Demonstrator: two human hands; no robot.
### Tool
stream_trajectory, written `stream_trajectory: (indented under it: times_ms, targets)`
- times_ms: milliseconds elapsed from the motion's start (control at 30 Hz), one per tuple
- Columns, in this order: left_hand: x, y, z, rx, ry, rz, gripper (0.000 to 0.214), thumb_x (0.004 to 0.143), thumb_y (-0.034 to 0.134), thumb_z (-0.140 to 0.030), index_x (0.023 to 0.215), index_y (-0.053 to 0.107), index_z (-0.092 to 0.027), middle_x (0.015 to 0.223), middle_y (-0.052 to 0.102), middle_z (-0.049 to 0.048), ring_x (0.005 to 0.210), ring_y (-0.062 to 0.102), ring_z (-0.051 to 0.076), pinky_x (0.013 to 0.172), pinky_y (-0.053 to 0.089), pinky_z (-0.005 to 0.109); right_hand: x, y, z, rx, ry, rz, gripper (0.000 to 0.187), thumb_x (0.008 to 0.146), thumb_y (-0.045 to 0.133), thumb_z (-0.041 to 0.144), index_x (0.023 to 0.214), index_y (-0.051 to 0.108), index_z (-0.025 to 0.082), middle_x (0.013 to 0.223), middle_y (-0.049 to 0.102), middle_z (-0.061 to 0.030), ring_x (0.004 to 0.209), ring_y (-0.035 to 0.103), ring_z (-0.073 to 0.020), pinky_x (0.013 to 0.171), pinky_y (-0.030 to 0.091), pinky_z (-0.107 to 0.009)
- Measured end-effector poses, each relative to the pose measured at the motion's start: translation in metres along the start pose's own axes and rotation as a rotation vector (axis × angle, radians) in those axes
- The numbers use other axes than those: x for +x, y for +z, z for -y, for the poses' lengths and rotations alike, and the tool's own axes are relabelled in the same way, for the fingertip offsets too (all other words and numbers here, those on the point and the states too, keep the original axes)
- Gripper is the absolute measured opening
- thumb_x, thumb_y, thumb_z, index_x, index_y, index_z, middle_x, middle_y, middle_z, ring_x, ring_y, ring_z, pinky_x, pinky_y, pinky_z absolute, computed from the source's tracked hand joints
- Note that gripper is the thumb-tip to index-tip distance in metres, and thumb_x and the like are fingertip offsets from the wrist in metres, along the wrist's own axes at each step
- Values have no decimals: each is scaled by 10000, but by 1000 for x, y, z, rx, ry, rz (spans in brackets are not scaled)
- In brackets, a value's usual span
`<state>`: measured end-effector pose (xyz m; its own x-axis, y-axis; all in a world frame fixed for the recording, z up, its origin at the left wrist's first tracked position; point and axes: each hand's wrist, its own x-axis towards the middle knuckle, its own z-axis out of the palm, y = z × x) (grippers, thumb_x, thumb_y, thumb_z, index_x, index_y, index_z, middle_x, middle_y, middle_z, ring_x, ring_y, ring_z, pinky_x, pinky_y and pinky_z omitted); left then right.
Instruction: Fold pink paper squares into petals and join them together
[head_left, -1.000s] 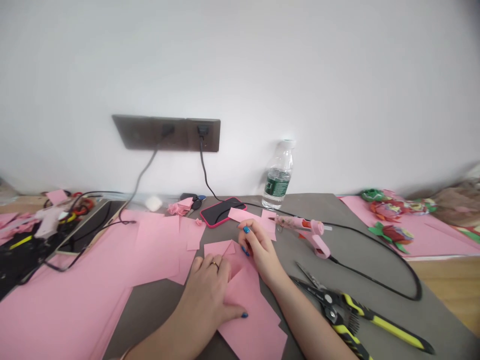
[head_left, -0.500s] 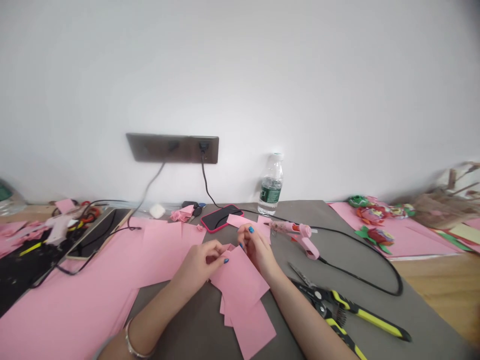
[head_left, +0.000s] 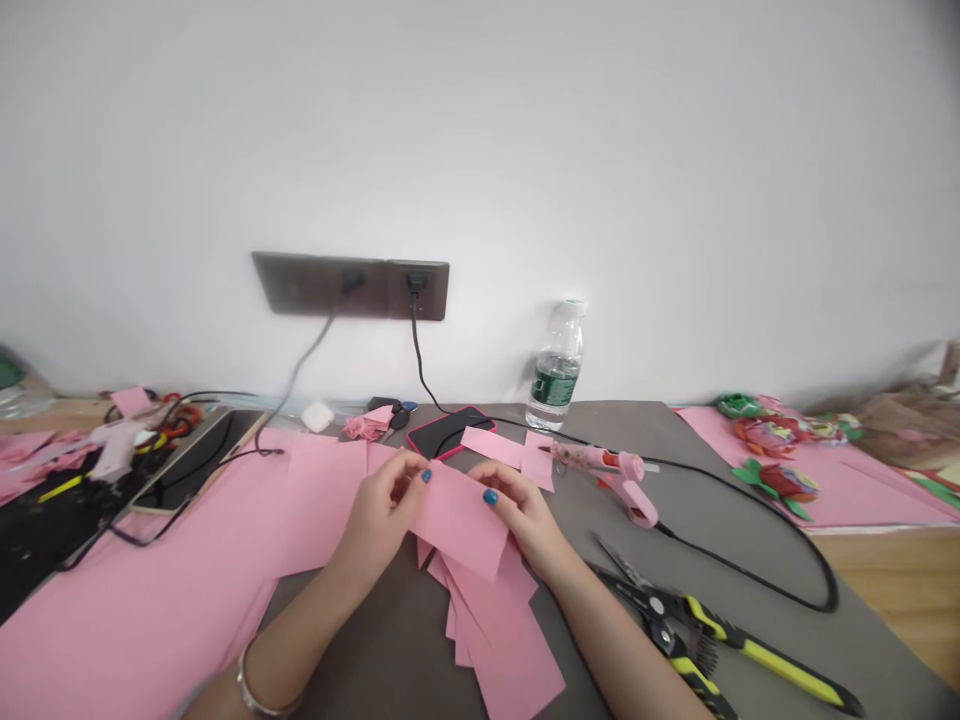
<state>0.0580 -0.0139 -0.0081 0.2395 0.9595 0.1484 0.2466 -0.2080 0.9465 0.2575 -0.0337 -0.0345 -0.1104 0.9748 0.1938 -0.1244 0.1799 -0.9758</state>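
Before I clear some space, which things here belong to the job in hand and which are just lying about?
Belonging:
- pink sheet, held in the left hand and right hand
- paper pile beneath
- glue gun, perhaps; untouched

Probably just lying about, untouched:
- pink-cased phone
- bottle
- pliers, though I can't be sure
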Motion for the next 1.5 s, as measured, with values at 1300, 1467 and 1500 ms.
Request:
stream_trajectory:
  times_ms: [1300,1467,1500]
  targets:
    - [-6,14,6,-431,-258,154,366,953,525,-463,1083,695,-167,953,716,78,786,651,205,716,527,296,-7,8,1,-423,-464,15,390,971,461,121,1113,763,322,1080,662,-95,916,661,-228,735,537,-349]
    - [-3,9,6,-197,-49,139,232,927,588,-390,938,696,-185,906,684,46,810,628,188,692,487,246,-7,6,1,-343,-272,-30,242,975,531,237,990,773,248,835,699,-67,742,635,-214,654,498,-319]
    - [-2,7,6,-174,-35,114,215,927,585,-379,949,683,-189,875,668,34,768,618,175,647,471,233,-6,5,0,-313,-220,-30,228,977,540,271,980,766,237,839,706,-67,748,639,-215,657,496,-314]
